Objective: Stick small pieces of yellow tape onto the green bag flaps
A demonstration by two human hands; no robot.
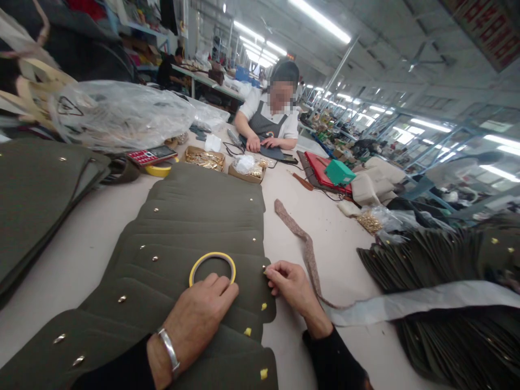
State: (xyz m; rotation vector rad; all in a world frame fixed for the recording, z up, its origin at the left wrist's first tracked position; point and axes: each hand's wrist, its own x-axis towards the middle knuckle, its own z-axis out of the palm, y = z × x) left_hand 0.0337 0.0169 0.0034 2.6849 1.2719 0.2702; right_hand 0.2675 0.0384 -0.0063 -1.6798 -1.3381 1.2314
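Dark green panels (pixel 195 216) lie overlapped in a long row on the table, with small metal pieces along the left and a few on the right edge. My left hand (pixel 199 319), a silver bracelet at its wrist, has its fingers closed on the near rim of a yellow tape roll (pixel 213 254) resting on the panels. At the panels' right edge, my right hand (pixel 290 284) pinches something too small to make out, beside a metal piece (pixel 264 267). Yellow bits of tape (pixel 264 374) stick to the nearer panels along the right.
Across the table a person (pixel 276 114) handles a dark piece. Boxes of gold parts (pixel 205 158) stand beyond the panels. A brown strip (pixel 298 230) lies to the right, near stacked dark panels (pixel 439 260). More green panels (pixel 44 189) lie left.
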